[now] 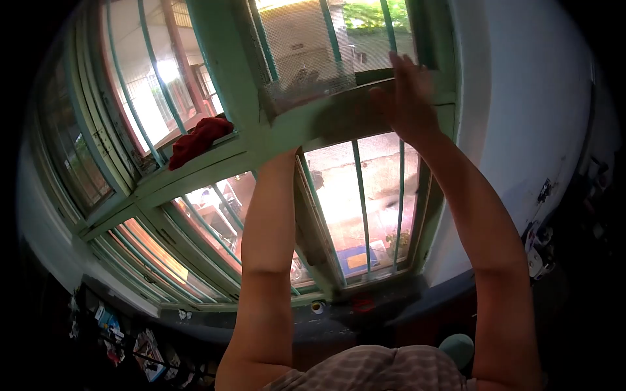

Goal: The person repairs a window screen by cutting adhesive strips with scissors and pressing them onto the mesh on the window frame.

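My right hand (411,98) is raised in front of the lower right corner of an upper window, fingers stretched out and slightly smeared. It holds nothing I can see; whether it touches the green window frame (352,117) is unclear. My left forearm (270,208) reaches up to the crossbar, where its end disappears at the lower window's opening. A dark hand-like shape (310,83) shows faintly behind the mesh screen (300,49); its fingers cannot be made out. Along the screen's bottom runs a strip of paler mesh (326,78), loose-looking at its left end.
A crumpled red cloth (201,140) lies on the crossbar to the left. Green bars (362,202) cross the lower window. On the dark ledge below stand a small round container (317,307) and a red item (362,304). Shelved clutter (150,352) sits at lower left.
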Available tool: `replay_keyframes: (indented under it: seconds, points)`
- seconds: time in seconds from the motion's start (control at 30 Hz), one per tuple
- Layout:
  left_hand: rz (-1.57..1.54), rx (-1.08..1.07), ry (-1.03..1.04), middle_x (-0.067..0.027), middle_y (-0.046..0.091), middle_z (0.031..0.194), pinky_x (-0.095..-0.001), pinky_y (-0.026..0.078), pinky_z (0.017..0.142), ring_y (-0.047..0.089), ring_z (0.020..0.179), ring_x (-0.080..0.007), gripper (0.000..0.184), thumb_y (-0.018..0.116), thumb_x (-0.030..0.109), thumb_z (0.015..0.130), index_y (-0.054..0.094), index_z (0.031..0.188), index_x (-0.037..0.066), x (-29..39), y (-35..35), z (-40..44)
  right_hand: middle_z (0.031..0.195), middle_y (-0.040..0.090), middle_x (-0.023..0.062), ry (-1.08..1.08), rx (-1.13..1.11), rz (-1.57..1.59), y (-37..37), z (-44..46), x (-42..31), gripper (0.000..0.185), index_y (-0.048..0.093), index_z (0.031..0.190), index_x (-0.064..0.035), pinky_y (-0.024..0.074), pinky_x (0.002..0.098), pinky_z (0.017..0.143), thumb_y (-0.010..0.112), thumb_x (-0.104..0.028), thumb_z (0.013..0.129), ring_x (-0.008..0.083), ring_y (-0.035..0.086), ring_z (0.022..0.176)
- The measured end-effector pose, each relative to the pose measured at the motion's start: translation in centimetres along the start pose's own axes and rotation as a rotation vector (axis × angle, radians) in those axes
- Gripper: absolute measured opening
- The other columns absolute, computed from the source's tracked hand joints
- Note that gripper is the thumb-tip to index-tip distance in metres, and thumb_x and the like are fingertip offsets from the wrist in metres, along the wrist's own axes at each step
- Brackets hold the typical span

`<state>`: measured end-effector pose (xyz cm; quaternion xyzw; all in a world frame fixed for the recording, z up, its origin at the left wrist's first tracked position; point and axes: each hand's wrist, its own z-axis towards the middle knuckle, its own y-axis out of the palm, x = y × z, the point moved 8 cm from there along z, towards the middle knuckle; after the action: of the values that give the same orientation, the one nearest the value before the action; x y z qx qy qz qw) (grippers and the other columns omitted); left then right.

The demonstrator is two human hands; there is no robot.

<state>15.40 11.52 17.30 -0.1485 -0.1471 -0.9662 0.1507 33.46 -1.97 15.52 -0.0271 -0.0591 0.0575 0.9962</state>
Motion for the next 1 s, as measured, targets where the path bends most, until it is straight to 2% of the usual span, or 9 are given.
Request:
replay_keyframes:
  seconds: [0.03, 0.13, 0.23, 0.33, 0.43, 0.63, 0.83, 0.93, 1.0]
  points:
    - [-0.057, -0.038, -0.001, -0.0136, 0.055, 0.121, -0.0435, 0.046, 0.093, 0.055, 0.109, -0.0297, 0.036, 0.042, 0.027, 0.096, 0.05, 0.123, 0.004, 0.7, -0.5, -0.5, 0.131, 0.045, 0.0166, 0.033, 0.014, -0.014, -1.2, 0.5, -0.6, 0.062, 0.036, 0.134, -0.0054, 0.026, 0.0462, 0.105, 0.06, -0.034, 0.085, 0.0319, 0.04, 0.125]
    - [-0.197, -0.148, -0.064, -0.0137, 0.055, 0.121, -0.0436, 0.047, 0.093, 0.055, 0.109, -0.0297, 0.036, 0.042, 0.026, 0.096, 0.05, 0.123, 0.004, 1.9, -1.4, -1.9, 0.129, 0.047, 0.0162, -0.101, -0.001, 0.186, -1.1, 1.2, -3.8, 0.055, 0.044, 0.127, -0.0046, 0.032, 0.0463, 0.101, 0.062, -0.032, 0.083, 0.0322, 0.045, 0.119]
    - [-0.331, -0.117, -0.187, -0.0132, 0.055, 0.12, -0.0437, 0.047, 0.093, 0.055, 0.109, -0.0295, 0.035, 0.042, 0.026, 0.096, 0.051, 0.123, 0.004, 1.6, -2.3, -3.0, 0.12, 0.052, 0.0102, -0.39, -0.003, 0.147, -1.8, 1.1, -9.5, 0.047, 0.05, 0.115, -0.0057, 0.0355, 0.0434, 0.097, 0.066, -0.033, 0.08, 0.0274, 0.048, 0.114]
    - [-0.387, 0.03, -0.326, -0.0116, 0.057, 0.118, -0.0436, 0.047, 0.092, 0.055, 0.108, -0.0285, 0.034, 0.042, 0.026, 0.096, 0.052, 0.121, 0.005, 1.4, -1.9, -3.8, 0.123, 0.052, 0.0091, -0.396, -0.054, 0.336, -1.7, 1.2, -11.1, 0.044, 0.051, 0.109, -0.0068, 0.035, 0.0433, 0.097, 0.066, -0.036, 0.079, 0.0254, 0.047, 0.116]
    - [-0.348, 0.048, -0.347, -0.0124, 0.058, 0.117, -0.0439, 0.046, 0.093, 0.055, 0.108, -0.0279, 0.034, 0.042, 0.027, 0.096, 0.053, 0.119, 0.005, 1.3, -2.5, -4.0, 0.124, 0.051, 0.0085, -0.382, -0.04, 0.385, -1.1, 1.0, -11.4, 0.042, 0.051, 0.104, -0.0077, 0.0341, 0.043, 0.098, 0.066, -0.037, 0.079, 0.0245, 0.047, 0.117]
    - [-0.357, 0.064, -0.353, -0.0144, 0.06, 0.113, -0.0442, 0.048, 0.09, 0.058, 0.105, -0.0282, 0.035, 0.043, 0.028, 0.095, 0.056, 0.116, 0.004, 1.5, -2.0, -4.1, 0.124, 0.052, 0.0073, -0.399, -0.051, 0.362, -1.1, 0.8, -11.5, 0.043, 0.051, 0.106, -0.0073, 0.032, 0.0427, 0.1, 0.067, -0.037, 0.079, 0.0237, 0.047, 0.117]
    - [-0.308, 0.081, -0.349, -0.0144, 0.061, 0.111, -0.0436, 0.049, 0.089, 0.059, 0.102, -0.0284, 0.034, 0.044, 0.027, 0.094, 0.056, 0.116, 0.004, 1.8, -1.7, -4.1, 0.103, 0.058, 0.0073, -0.263, -0.01, 0.267, -1.5, 1.5, -11.1, 0.033, 0.06, 0.101, -0.0098, 0.0362, 0.0418, 0.093, 0.069, -0.026, 0.075, 0.0246, 0.052, 0.107]
    - [-0.392, 0.004, -0.343, -0.0137, 0.061, 0.111, -0.0416, 0.05, 0.087, 0.059, 0.102, -0.0271, 0.045, 0.041, 0.04, 0.095, 0.056, 0.117, 0.004, 2.2, -0.8, -4.4, 0.089, 0.059, 0.0071, -0.015, -0.096, 0.455, -1.4, 3.2, -11.0, 0.023, 0.066, 0.095, -0.0089, 0.0397, 0.0388, 0.086, 0.067, -0.02, 0.075, 0.0258, 0.054, 0.093]
    - [-0.273, 0.067, -0.322, -0.0125, 0.061, 0.111, -0.0393, 0.05, 0.086, 0.059, 0.101, -0.0258, 0.056, 0.036, 0.051, 0.094, 0.055, 0.118, 0.004, 3.2, -0.2, -5.0, 0.085, 0.058, 0.0081, 0.036, -0.149, 0.506, -0.9, 4.4, -11.5, 0.02, 0.069, 0.091, -0.0084, 0.0411, 0.0379, 0.084, 0.067, -0.02, 0.075, 0.026, 0.055, 0.091]
